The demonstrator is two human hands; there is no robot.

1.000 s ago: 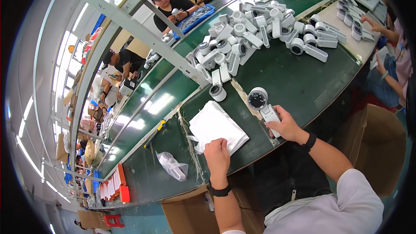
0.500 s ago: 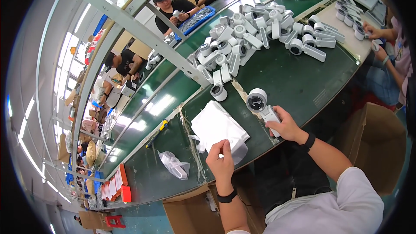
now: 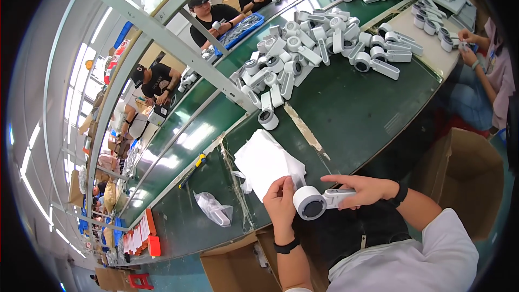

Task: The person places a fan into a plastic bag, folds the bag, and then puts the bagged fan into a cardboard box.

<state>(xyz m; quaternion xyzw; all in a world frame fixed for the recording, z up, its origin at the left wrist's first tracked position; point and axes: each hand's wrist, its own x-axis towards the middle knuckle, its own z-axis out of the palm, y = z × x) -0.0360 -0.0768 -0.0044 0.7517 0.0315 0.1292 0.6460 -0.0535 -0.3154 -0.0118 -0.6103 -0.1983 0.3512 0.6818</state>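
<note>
In my right hand [image 3: 372,190] is the handle of a white handheld fan [image 3: 310,204], its round head with a dark centre tilted toward me. The index finger lies stretched along the handle; the other fingers and thumb grip it. The fan's head is right beside my left hand [image 3: 280,205], at the table's front edge. My left hand is closed in a pinch at the edge of a plastic bag on the stack of white plastic bags [image 3: 265,162]; the fingertips are partly hidden. A clear bag with a white fan inside [image 3: 215,209] lies left of the stack.
A large heap of white fans [image 3: 303,48] covers the far table. One fan [image 3: 268,116] lies near the stack. A yellow-handled tool [image 3: 193,170] lies left. Cardboard boxes [image 3: 459,178] stand below the table. A metal frame post [image 3: 178,43] crosses the left. Co-workers sit around.
My right hand has brought the fan down and left, from over the table to beside my left hand, turning its handle sideways. My left hand stays nearly in place, still pinched.
</note>
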